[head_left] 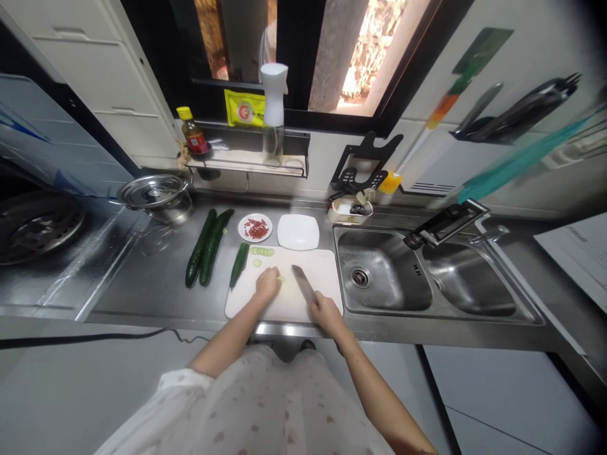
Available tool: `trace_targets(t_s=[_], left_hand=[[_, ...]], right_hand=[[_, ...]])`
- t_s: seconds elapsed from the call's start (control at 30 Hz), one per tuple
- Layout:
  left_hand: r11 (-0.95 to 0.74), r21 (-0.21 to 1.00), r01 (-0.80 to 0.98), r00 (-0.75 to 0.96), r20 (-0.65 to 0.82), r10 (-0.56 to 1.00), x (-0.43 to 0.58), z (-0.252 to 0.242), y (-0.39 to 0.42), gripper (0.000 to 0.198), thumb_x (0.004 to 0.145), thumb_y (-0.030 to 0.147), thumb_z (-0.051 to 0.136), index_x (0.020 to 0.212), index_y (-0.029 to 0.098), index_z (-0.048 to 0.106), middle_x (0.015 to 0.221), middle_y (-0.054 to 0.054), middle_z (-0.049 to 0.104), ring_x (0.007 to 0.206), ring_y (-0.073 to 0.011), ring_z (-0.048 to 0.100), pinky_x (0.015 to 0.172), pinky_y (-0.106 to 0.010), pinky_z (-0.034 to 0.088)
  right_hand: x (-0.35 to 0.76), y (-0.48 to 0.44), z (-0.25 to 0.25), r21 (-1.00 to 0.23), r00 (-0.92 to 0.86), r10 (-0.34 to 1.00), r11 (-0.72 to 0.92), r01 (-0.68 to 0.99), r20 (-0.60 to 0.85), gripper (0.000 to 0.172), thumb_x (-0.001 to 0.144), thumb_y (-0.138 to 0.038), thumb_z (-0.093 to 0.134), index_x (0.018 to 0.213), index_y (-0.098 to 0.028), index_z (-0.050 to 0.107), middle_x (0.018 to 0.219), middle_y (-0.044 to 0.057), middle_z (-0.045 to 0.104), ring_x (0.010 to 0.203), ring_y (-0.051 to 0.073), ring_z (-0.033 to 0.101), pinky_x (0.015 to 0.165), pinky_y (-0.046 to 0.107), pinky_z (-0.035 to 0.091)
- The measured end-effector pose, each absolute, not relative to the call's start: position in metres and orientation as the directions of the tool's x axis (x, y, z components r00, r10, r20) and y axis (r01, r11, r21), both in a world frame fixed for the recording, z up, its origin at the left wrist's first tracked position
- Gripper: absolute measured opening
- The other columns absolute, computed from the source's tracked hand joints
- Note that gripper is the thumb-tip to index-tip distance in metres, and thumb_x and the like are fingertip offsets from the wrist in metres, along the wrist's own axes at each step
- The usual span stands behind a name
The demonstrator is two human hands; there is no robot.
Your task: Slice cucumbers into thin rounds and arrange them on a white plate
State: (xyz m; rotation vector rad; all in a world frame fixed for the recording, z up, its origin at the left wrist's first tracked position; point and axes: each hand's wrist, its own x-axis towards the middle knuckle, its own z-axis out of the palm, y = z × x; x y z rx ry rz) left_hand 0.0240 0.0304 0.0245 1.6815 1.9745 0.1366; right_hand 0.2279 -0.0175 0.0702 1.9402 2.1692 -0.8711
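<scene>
My right hand (327, 312) is wrapped round the handle of a kitchen knife (303, 284), its blade slanting up and left over the white cutting board (327, 268). Left of the blade, my left hand (268, 284) is closed, with a small pale green cucumber piece (281, 279) at its fingertips. A row of cucumber slices (262, 251) lies along the board's upper left, with a single slice (257, 263) below. A cut length of cucumber (239, 265) rests across the board's left edge. Two whole cucumbers (207, 246) lie farther left on the steel counter.
Behind the board stand a plate of chopped red pieces (256, 227) and a white square plate (298, 232). A double sink (385, 268) with a black faucet (441, 224) adjoins on the right. A lidded steel pot (159, 196) stands at left. Above is a shelf (246, 163) with bottles.
</scene>
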Motion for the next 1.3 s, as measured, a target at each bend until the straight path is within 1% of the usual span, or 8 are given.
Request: trace_targets(t_s=[0.1, 0.3, 0.5, 0.7, 0.83, 1.07, 1.2, 1.3], left_hand=[[0.214, 0.401, 0.891, -0.077, -0.331, 0.940, 0.0243, 0.0266, 0.0307, 0.016, 0.085, 0.020, 0.051, 0.098, 0.019, 0.062, 0.103, -0.010, 0.063, 0.098, -0.0209, 0.060, 0.083, -0.029, 0.043], [0.241, 0.401, 0.884, -0.093, -0.353, 0.931, 0.0237, 0.0223, 0.0345, 0.015, 0.083, 0.021, 0.055, 0.097, 0.019, 0.061, 0.104, -0.008, 0.063, 0.097, -0.0199, 0.059, 0.081, -0.028, 0.043], [0.234, 0.437, 0.868, -0.089, -0.327, 0.941, 0.0250, 0.0224, 0.0326, 0.013, 0.086, 0.019, 0.050, 0.091, 0.018, 0.062, 0.099, -0.009, 0.064, 0.095, -0.0196, 0.060, 0.083, -0.028, 0.043], [0.247, 0.443, 0.862, -0.091, -0.344, 0.934, 0.0248, 0.0198, 0.0341, 0.021, 0.083, 0.016, 0.053, 0.103, 0.019, 0.060, 0.104, -0.008, 0.065, 0.100, -0.0196, 0.059, 0.086, -0.028, 0.042], [0.245, 0.446, 0.861, -0.084, -0.349, 0.933, 0.0252, 0.0172, 0.0350, 0.020, 0.084, 0.014, 0.051, 0.101, 0.017, 0.061, 0.102, -0.010, 0.064, 0.100, -0.0204, 0.059, 0.086, -0.029, 0.042], [0.223, 0.452, 0.864, -0.083, -0.309, 0.947, 0.0258, 0.0214, 0.0321, 0.014, 0.085, 0.016, 0.050, 0.093, 0.019, 0.061, 0.101, -0.009, 0.062, 0.096, -0.0195, 0.059, 0.083, -0.028, 0.043], [0.221, 0.459, 0.860, -0.081, -0.304, 0.949, 0.0258, 0.0227, 0.0296, 0.014, 0.087, 0.016, 0.047, 0.091, 0.020, 0.060, 0.097, -0.007, 0.064, 0.092, -0.0186, 0.059, 0.080, -0.028, 0.042], [0.249, 0.473, 0.845, -0.099, -0.320, 0.942, 0.0208, 0.0233, 0.0308, 0.014, 0.089, 0.019, 0.046, 0.090, 0.022, 0.060, 0.092, -0.005, 0.066, 0.087, -0.0182, 0.060, 0.075, -0.027, 0.041]], right_hand=[[0.2257, -0.0171, 0.0684, -0.341, -0.187, 0.885, 0.035, 0.940, -0.427, 0.016, 0.092, -0.018, 0.043, 0.102, -0.017, 0.056, 0.087, 0.006, 0.068, 0.076, 0.014, 0.058, 0.061, 0.022, 0.028], [0.2256, -0.0163, 0.0628, -0.346, -0.189, 0.884, 0.033, 0.938, -0.429, 0.017, 0.091, -0.016, 0.044, 0.103, -0.017, 0.055, 0.086, 0.005, 0.067, 0.076, 0.014, 0.057, 0.062, 0.021, 0.028], [0.2256, -0.0175, 0.0615, -0.369, -0.192, 0.885, 0.025, 0.929, -0.424, 0.016, 0.092, -0.017, 0.043, 0.101, -0.017, 0.056, 0.084, 0.005, 0.067, 0.074, 0.014, 0.056, 0.060, 0.022, 0.027], [0.2235, -0.0167, 0.0631, -0.369, -0.182, 0.887, 0.014, 0.929, -0.426, 0.016, 0.092, -0.018, 0.044, 0.101, -0.016, 0.056, 0.083, 0.004, 0.067, 0.073, 0.014, 0.056, 0.060, 0.021, 0.028], [0.2234, -0.0164, 0.0634, -0.360, -0.185, 0.883, 0.019, 0.933, -0.432, 0.016, 0.092, -0.019, 0.044, 0.102, -0.017, 0.056, 0.083, 0.004, 0.067, 0.074, 0.014, 0.056, 0.061, 0.021, 0.028], [0.2265, -0.0168, 0.0617, -0.380, -0.209, 0.886, 0.041, 0.924, -0.414, 0.015, 0.091, -0.016, 0.045, 0.100, -0.017, 0.057, 0.081, 0.004, 0.066, 0.074, 0.014, 0.056, 0.062, 0.022, 0.028], [0.2278, -0.0170, 0.0601, -0.377, -0.209, 0.885, 0.041, 0.925, -0.416, 0.016, 0.091, -0.017, 0.044, 0.101, -0.016, 0.056, 0.082, 0.004, 0.066, 0.074, 0.014, 0.056, 0.062, 0.022, 0.028], [0.2278, -0.0166, 0.0603, -0.385, -0.208, 0.885, 0.035, 0.922, -0.417, 0.016, 0.091, -0.017, 0.045, 0.102, -0.016, 0.057, 0.083, 0.004, 0.066, 0.075, 0.014, 0.057, 0.062, 0.022, 0.028]])
